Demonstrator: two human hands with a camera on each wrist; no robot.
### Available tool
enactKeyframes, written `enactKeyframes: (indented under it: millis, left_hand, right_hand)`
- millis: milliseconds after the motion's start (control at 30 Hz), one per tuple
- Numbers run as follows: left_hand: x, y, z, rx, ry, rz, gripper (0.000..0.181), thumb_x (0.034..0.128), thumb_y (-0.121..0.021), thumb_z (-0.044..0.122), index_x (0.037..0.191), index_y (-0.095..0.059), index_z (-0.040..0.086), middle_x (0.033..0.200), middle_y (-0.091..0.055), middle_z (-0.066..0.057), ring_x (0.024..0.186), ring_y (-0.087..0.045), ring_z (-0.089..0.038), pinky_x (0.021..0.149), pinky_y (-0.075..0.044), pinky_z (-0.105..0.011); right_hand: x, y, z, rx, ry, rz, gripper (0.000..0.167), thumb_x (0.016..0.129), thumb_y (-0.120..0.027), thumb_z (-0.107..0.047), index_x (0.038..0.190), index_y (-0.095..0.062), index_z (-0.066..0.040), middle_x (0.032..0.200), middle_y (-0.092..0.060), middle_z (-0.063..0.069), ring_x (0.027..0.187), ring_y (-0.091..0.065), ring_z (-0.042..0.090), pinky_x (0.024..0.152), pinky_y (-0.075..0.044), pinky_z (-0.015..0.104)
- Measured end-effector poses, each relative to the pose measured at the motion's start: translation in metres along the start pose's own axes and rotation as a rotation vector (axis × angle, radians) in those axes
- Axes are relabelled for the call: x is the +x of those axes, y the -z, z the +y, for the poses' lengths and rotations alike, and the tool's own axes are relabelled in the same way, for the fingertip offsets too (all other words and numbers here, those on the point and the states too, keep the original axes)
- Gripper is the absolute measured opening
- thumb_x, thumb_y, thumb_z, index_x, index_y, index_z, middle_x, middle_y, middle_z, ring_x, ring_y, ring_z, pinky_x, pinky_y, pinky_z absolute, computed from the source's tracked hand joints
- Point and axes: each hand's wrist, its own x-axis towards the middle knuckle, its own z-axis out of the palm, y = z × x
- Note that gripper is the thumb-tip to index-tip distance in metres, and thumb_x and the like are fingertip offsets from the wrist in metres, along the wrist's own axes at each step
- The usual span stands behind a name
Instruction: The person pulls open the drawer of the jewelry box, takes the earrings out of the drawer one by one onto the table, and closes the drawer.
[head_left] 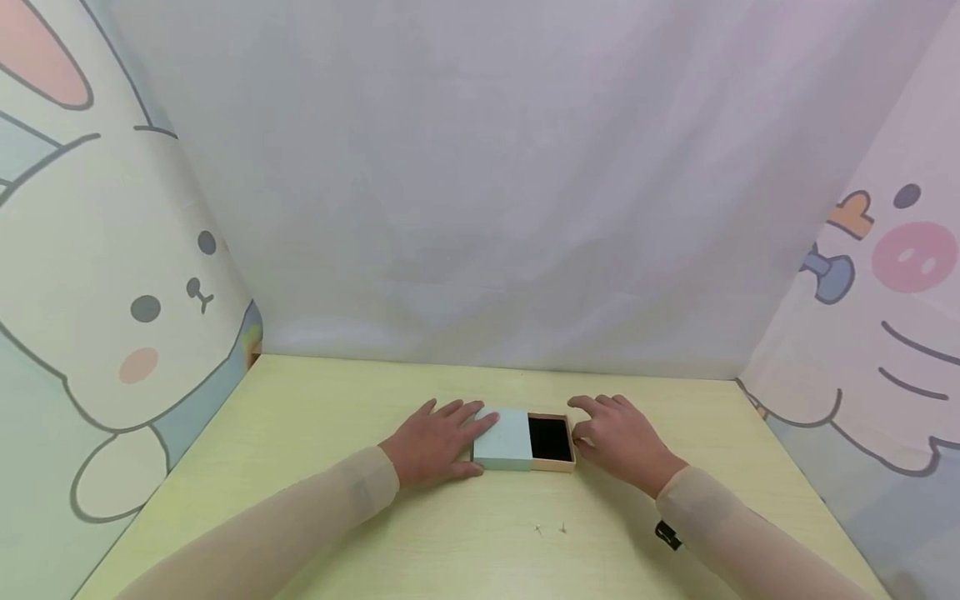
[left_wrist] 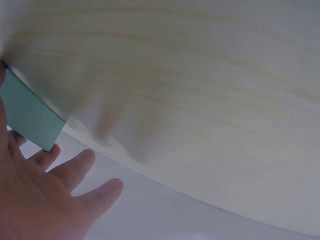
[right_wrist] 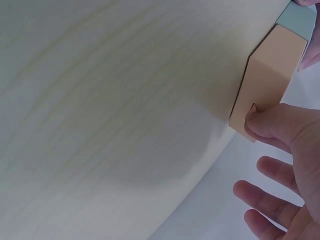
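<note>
A flat box with a pale blue-green sleeve [head_left: 502, 437] lies on the table, its orange-edged drawer [head_left: 553, 466] slid partly out to the right. The drawer's visible inside is black. My left hand [head_left: 435, 442] holds the left end of the sleeve, the thumb at the near corner and a finger across the top. At the other end, my right hand [head_left: 624, 442] pinches the drawer's end wall. In the right wrist view, the thumb [right_wrist: 272, 122] sits at a small notch in the orange drawer end [right_wrist: 270, 70], the other fingers spread away from it.
Two tiny pin-like items [head_left: 563, 527] lie on the pale wooden table [head_left: 375, 525] in front of the box. A small black object [head_left: 667, 535] shows beside the right sleeve. A plain curtain [head_left: 480, 208] stands behind, with cartoon-printed cloths on both sides.
</note>
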Motion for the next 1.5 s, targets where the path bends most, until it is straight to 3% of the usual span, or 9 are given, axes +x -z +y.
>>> enactKeyframes:
  millis: [467, 833, 1267, 1500]
  left_hand:
    - [0.000, 0.001, 0.000, 0.003, -0.001, -0.002, 0.085, 0.1141, -0.066, 0.070, 0.184, -0.043, 0.029, 0.184, -0.056, -0.006, 0.161, -0.067, -0.033, 0.127, -0.058, -0.070]
    - [0.001, 0.002, 0.001, -0.032, 0.014, -0.026, 0.086, 0.1134, -0.068, 0.069, 0.185, -0.041, 0.030, 0.186, -0.054, -0.005, 0.163, -0.065, -0.034, 0.130, -0.056, -0.071]
    - [0.001, 0.001, 0.000, -0.010, 0.015, -0.002, 0.086, 0.1124, -0.070, 0.070, 0.184, -0.043, 0.030, 0.183, -0.057, -0.005, 0.160, -0.067, -0.032, 0.127, -0.058, -0.069]
    - [0.001, -0.002, 0.000, 0.011, 0.016, 0.009, 0.085, 0.1114, -0.071, 0.070, 0.182, -0.046, 0.030, 0.182, -0.058, -0.004, 0.158, -0.068, -0.031, 0.124, -0.061, -0.068]
  right_hand:
    - [0.009, 0.000, -0.007, 0.004, 0.052, 0.055, 0.018, 0.085, -0.106, -0.019, 0.084, -0.090, -0.028, 0.130, -0.086, 0.005, 0.095, -0.077, 0.023, 0.083, -0.063, 0.040]
    - [0.018, -0.002, -0.013, 0.028, 0.064, 0.038, 0.015, 0.085, -0.106, -0.020, 0.087, -0.092, -0.027, 0.132, -0.086, 0.006, 0.097, -0.079, 0.024, 0.085, -0.064, 0.041]
    - [0.035, -0.001, -0.027, 0.026, 0.077, 0.048, 0.014, 0.089, -0.104, -0.020, 0.090, -0.094, -0.029, 0.134, -0.086, 0.006, 0.100, -0.080, 0.024, 0.086, -0.065, 0.041]
    - [0.045, -0.007, -0.036, 0.054, 0.060, 0.009, 0.011, 0.091, -0.104, -0.027, 0.093, -0.096, -0.033, 0.139, -0.085, 0.005, 0.105, -0.080, 0.025, 0.088, -0.066, 0.041]
